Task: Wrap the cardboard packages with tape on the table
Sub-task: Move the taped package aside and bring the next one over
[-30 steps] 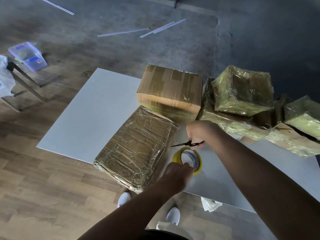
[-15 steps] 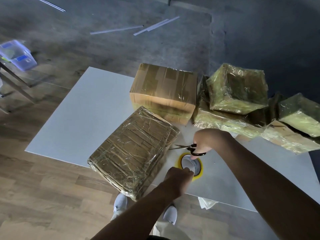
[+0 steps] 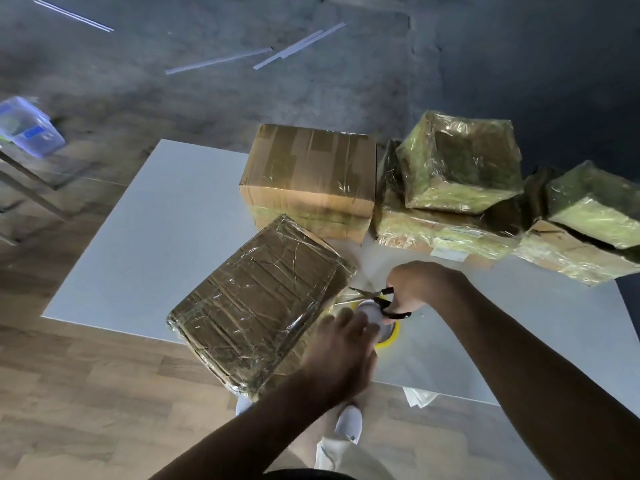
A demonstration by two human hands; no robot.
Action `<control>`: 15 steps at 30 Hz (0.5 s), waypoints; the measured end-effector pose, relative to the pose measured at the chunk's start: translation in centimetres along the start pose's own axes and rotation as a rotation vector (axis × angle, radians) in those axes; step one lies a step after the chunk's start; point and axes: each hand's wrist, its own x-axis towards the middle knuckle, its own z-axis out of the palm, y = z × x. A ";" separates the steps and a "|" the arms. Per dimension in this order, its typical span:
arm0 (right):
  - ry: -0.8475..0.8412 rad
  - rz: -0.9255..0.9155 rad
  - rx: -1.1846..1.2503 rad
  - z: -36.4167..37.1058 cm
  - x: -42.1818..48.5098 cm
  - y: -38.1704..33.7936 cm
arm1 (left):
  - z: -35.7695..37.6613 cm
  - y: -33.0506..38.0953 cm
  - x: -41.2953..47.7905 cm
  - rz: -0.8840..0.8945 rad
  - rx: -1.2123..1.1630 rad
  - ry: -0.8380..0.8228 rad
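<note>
Six cardboard packages (image 3: 308,181) are counted on one white table (image 3: 156,237): one flat package (image 3: 259,306) at the near edge and five at the far side. One pair of scissors (image 3: 377,296) is grasped by the right hand (image 3: 415,289). One yellow tape roll (image 3: 391,336) is partly covered by the blurred left hand (image 3: 339,355), whose grip cannot be told.
</note>
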 end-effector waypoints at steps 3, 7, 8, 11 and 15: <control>0.012 0.000 -0.026 0.1 -0.3 -0.1 | -1.2 -3.2 1.9 -0.166 0.152 0.051; 0.051 -0.005 -0.069 0.5 -1.2 -0.4 | -0.3 -5.1 3.2 -0.229 0.247 -0.133; 0.059 -0.009 -0.091 0.6 -1.4 -0.6 | 0.1 -5.0 3.3 -0.240 0.242 -0.146; 0.071 -0.020 -0.156 1.1 -2.1 -0.8 | 0.3 -4.8 3.9 -0.265 0.256 -0.135; 0.094 -0.045 -0.177 1.6 -2.7 -0.3 | -0.2 -4.9 4.9 -0.333 0.282 -0.182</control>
